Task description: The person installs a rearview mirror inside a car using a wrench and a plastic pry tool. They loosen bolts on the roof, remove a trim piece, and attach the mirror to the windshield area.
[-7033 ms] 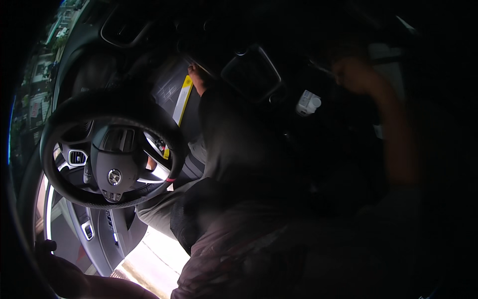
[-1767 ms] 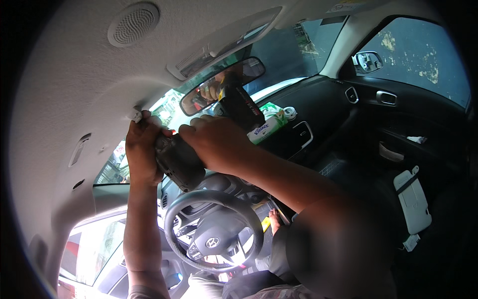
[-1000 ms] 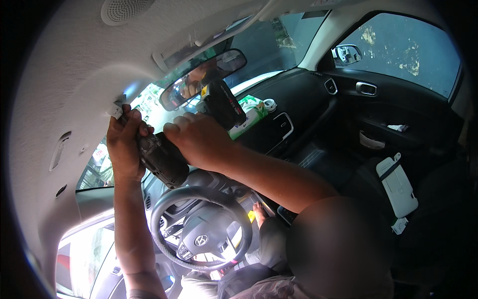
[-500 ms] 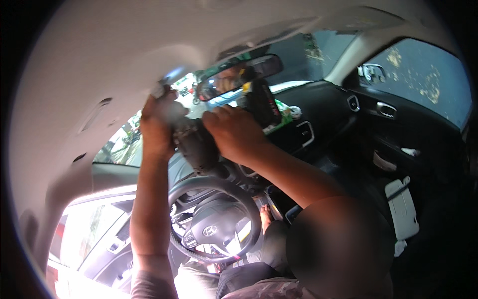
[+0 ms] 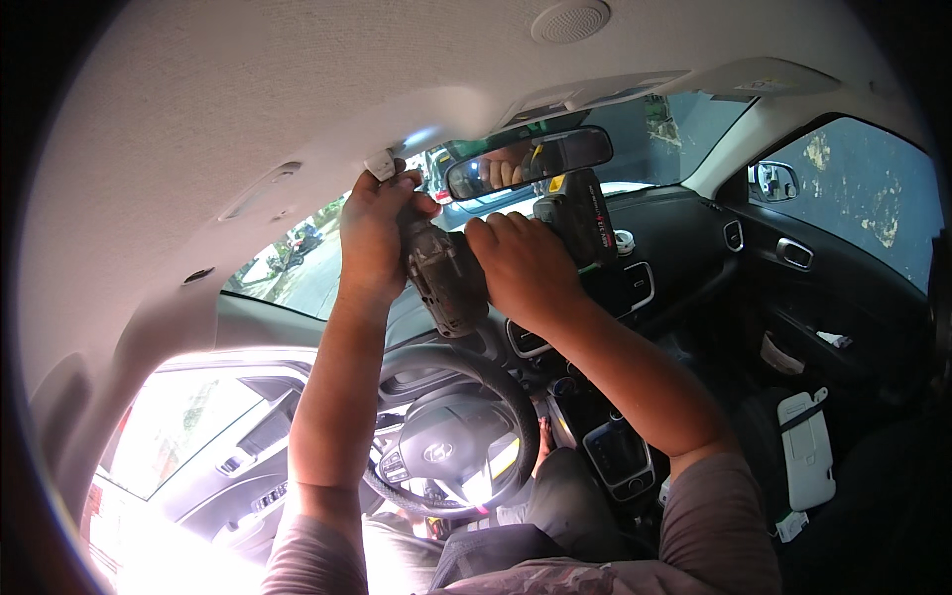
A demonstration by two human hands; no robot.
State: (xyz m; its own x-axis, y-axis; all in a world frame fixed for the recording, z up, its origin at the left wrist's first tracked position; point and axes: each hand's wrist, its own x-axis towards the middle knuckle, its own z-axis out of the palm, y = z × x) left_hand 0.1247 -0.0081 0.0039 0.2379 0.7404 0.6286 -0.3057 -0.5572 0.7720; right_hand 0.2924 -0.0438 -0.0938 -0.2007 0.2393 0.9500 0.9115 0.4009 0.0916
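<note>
My right hand is wrapped round the grip of a dark cordless drill. Its battery pack, with a yellow patch, sticks out beyond that hand, under the rear-view mirror. The drill's nose points up toward the roof lining, and its tip is hidden behind my left fingers. Raised beside it, my left hand is closed, thumb and fingers pinching a small white plastic piece against the roof lining. A bright light spot shows on the lining beside that piece.
The rear-view mirror hangs just beyond the drill. Below my arms is the steering wheel. A pale sun visor lies on the passenger side at right. A recessed grab handle lies along the roof at left.
The whole view has shifted, so the car interior and both hands sit farther right in the picture, and it is sharper. Both hands keep their grips near the roof lining.
</note>
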